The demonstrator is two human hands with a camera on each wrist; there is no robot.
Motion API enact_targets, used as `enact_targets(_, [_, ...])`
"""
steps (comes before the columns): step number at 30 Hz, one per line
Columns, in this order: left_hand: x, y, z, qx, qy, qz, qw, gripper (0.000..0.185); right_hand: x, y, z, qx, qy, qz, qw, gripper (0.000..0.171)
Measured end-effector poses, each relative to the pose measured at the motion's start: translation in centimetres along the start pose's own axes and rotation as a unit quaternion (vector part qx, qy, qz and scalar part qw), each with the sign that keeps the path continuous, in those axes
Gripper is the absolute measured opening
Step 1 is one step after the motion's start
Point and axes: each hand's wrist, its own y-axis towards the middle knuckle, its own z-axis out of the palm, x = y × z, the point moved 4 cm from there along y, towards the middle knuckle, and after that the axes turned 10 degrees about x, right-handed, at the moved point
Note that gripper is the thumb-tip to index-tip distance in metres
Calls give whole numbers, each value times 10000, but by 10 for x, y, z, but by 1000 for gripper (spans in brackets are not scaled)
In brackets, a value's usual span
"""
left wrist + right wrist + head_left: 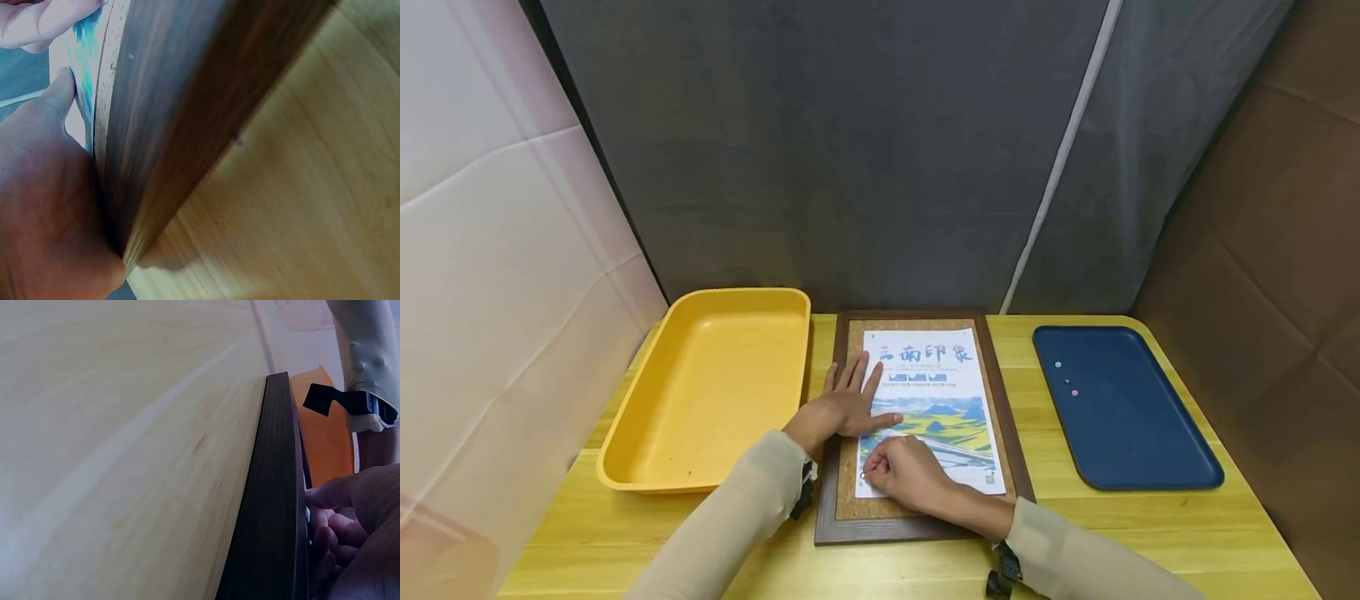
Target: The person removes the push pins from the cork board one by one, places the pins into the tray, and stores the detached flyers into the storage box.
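A printed poster (936, 392) with blue lettering and a landscape lies on a wood-framed cork board (917, 508). Spread fingers of my left hand (850, 406) press flat over the poster's left edge and the cork; its thumb points right across the picture. My right hand (910, 477) is at the poster's lower left corner, fingers curled, pinching what looks like a small pushpin (862, 476). The fingertips mostly hide it. In the left wrist view, the dark frame (162, 112) runs beside the left palm. Tiny dark marks show at the poster's top corners.
To the left stands a deep yellow tray (805, 367). On the right lies a flat dark blue tray (1135, 417) holding a few small round-headed pins (1074, 392). Both rest on the wooden table (1045, 533), with a grey curtain (820, 150) behind.
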Motion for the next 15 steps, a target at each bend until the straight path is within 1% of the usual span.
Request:
enact_targets(5, [-1,-4,-1,-39,13,12,10000,109,2,0,0,-30,-172,74,9998,13])
enact_targets(15, [-3,-8,-3,-63,-1,-19,10000,110,1,0,1,-62,-178,258,9995,13])
